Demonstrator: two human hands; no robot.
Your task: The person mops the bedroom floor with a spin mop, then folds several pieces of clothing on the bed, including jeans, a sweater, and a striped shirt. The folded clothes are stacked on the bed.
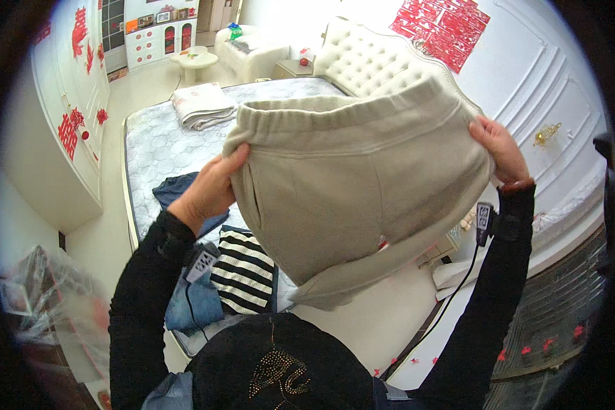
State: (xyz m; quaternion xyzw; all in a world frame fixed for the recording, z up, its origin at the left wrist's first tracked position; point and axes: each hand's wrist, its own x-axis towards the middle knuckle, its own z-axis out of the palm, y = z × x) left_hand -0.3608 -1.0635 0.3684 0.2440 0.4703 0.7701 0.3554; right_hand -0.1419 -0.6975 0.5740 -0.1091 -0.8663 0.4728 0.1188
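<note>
A pair of beige trousers with an elastic waistband hangs stretched out in front of me, above the bed. My left hand grips it at the left side of the waistband, thumb on the near face. At the opposite side, just below the waistband, my right hand holds the cloth. The legs droop and fold under, so their lower ends are partly hidden. Below my left hand lie a black-and-white striped garment, blue denim and a dark blue garment on the mattress.
The bare mattress carries a folded quilt at its far side. A tufted headboard rises behind the trousers. Farther off stand a nightstand, a white armchair and a low table. Plastic-wrapped items are at lower left.
</note>
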